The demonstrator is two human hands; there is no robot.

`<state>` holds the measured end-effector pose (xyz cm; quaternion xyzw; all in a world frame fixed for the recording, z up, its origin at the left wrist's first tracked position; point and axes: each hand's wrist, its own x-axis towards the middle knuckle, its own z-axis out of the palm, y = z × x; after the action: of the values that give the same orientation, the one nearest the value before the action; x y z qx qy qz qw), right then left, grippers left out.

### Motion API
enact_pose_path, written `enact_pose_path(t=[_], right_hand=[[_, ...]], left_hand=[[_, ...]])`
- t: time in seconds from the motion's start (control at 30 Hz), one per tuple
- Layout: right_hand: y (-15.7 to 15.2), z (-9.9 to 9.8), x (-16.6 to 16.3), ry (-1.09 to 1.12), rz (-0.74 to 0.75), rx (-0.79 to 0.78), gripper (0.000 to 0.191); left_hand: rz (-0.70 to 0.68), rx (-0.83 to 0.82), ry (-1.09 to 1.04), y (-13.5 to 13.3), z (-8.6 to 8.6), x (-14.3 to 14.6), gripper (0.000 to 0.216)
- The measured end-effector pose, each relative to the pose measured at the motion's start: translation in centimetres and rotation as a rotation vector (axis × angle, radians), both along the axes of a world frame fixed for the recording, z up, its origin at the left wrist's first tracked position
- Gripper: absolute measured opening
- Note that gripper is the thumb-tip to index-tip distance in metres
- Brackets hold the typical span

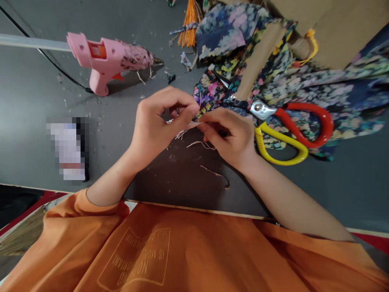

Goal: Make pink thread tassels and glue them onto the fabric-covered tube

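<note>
My left hand is closed in a pinch on a thin pale thread. Thumb and forefinger of my right hand pinch the same thread, very close to the left fingertips. Loose white thread ends hang below the left fingers, and another strand lies under the right hand. Scissors with one red and one yellow handle lie just right of my right hand, their blades partly over floral fabric. The fingers hide part of the thread.
A pink glue gun with a glue stick and black cord lies at the upper left. Below it is a pixelated object. An orange tassel, cardboard and more floral cloth lie at the back. A dark scrap strip lies near the table edge.
</note>
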<state>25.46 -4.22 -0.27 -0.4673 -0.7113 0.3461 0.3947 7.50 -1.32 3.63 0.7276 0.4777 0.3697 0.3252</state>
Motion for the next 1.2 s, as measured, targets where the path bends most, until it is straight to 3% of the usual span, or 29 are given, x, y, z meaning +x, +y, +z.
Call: enact_pose_path(t=[0.13,0.43,0.7,0.97,1.2], right_hand=[[0.0,0.0,-0.1,-0.027,0.004,0.010,0.012],[0.0,-0.1,-0.1,-0.026,0.005,0.032,0.012],[0.2,0.4,-0.1,0.055,-0.097,0.001,0.013],[0.2,-0.1,-0.1,0.430,-0.145,-0.323,0.017],[0.3,1.3,-1.0,0.891,-0.146,-0.729,0.023]], left_hand=[[-0.015,-0.052,0.030,-0.2,-0.2,0.1,0.005],[0.012,0.108,0.031,-0.9,0.3,0.4,0.010],[-0.125,0.397,0.266,-2.9,-0.6,0.5,0.004],[-0.128,0.533,0.352,-2.8,-2.2,0.8,0.003],[-0.142,0.701,0.526,-2.8,-2.4,0.9,0.007]])
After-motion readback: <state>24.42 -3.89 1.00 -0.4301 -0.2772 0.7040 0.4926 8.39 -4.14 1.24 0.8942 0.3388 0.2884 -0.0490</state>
